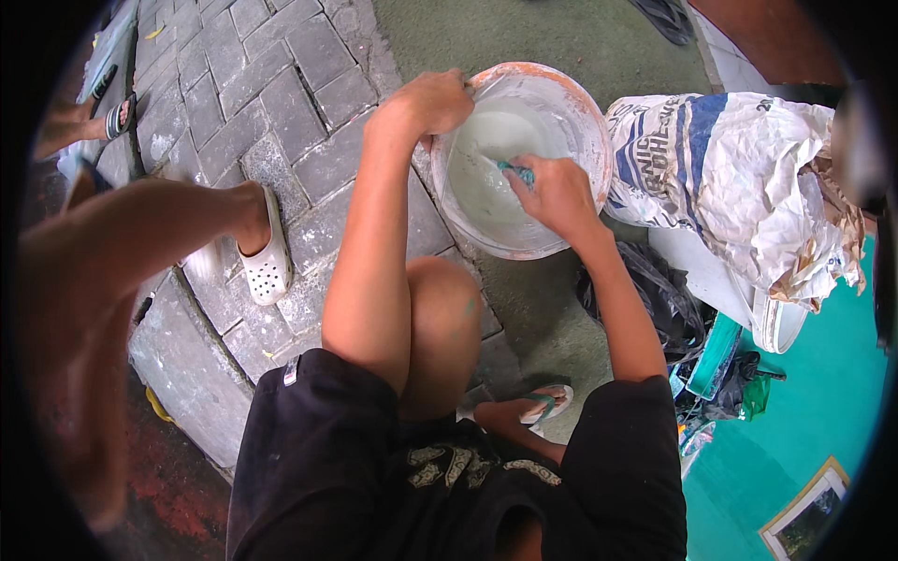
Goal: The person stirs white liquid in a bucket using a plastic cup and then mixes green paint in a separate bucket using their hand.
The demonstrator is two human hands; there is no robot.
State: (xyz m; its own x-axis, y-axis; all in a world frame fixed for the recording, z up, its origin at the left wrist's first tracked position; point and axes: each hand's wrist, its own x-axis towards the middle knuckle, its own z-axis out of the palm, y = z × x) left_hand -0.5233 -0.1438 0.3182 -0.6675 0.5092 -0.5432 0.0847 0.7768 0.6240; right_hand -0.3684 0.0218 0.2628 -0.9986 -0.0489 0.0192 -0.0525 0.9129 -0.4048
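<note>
Slumping beside the bucket, a crumpled sack hides any contents. The bucket, on the floor, holds pale liquid; the stirring looks partway, liquid in, how much remains unclear. The left hand grips the bucket's rim; the right hand clasps a green tool, its tip seemingly in the liquid.

On my left I see white-spattered grey paving blocks beside a kerb; ahead of me, a dull green floor; on my right, a teal wall with a framed picture.
</note>
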